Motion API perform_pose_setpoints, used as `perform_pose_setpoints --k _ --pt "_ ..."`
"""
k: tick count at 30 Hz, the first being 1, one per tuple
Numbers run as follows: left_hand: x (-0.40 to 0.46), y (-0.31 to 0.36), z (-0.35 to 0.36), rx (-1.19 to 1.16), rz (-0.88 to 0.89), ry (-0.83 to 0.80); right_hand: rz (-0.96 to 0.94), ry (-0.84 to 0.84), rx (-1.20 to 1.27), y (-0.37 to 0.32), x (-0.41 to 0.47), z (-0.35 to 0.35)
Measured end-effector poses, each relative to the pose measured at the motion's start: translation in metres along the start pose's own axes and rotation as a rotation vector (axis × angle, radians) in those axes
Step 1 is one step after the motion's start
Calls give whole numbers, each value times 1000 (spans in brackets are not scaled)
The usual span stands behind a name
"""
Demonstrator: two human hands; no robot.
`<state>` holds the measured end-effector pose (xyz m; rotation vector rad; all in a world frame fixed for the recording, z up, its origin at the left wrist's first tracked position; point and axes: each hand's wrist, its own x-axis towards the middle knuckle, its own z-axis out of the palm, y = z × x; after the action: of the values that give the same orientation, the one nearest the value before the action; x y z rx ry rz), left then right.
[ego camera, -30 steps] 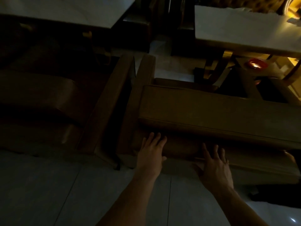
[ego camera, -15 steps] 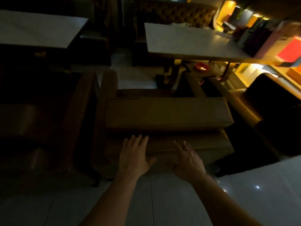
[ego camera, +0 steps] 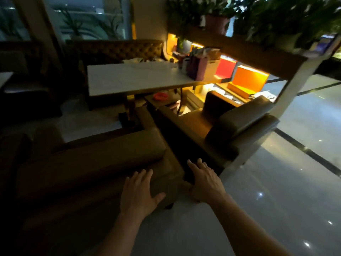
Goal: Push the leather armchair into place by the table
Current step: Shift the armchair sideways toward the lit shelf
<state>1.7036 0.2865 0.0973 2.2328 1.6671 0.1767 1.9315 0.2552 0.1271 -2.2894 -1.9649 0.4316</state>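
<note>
A brown leather armchair (ego camera: 88,163) stands with its back toward me, facing a white-topped table (ego camera: 129,78). My left hand (ego camera: 138,193) lies flat with spread fingers on the back of the chair near its right corner. My right hand (ego camera: 204,180) is off the chair's right edge, fingers straight and spread, its thumb side near the corner; whether it touches the leather cannot be told. The room is dim.
A second leather armchair (ego camera: 230,126) stands to the right, with a dark gap between the two. A tufted bench (ego camera: 118,50) sits behind the table. A shelf unit (ego camera: 276,58) with plants, bags and lit boxes is at the right. Glossy tiled floor (ego camera: 276,200) spreads right.
The view has swung right and up, showing the table, shelf and second chair. Both hands have slid to the chair back's right corner, the right hand now past its edge.
</note>
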Motion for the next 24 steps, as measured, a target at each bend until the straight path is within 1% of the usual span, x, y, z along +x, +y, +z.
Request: perform_pose_setpoints --k 3,6,10,13,17,21,24 --pt "18 93 12 -21 40 25 47 48 43 93 -7 -39" --pt "38 179 27 -61 64 46 90 59 55 179 -10 -65" --pt "75 270 47 -64 127 21 146 50 68 270 4 -89" --pt "111 323 68 -66 164 -11 169 47 49 328 25 -98" --pt "169 380 104 -100 172 -16 199 25 15 395 69 -108" --pt "245 420 144 -139 156 6 203 6 -41 454 129 -117" --pt "288 443 169 -132 109 -3 143 -27 -53 488 175 -120"
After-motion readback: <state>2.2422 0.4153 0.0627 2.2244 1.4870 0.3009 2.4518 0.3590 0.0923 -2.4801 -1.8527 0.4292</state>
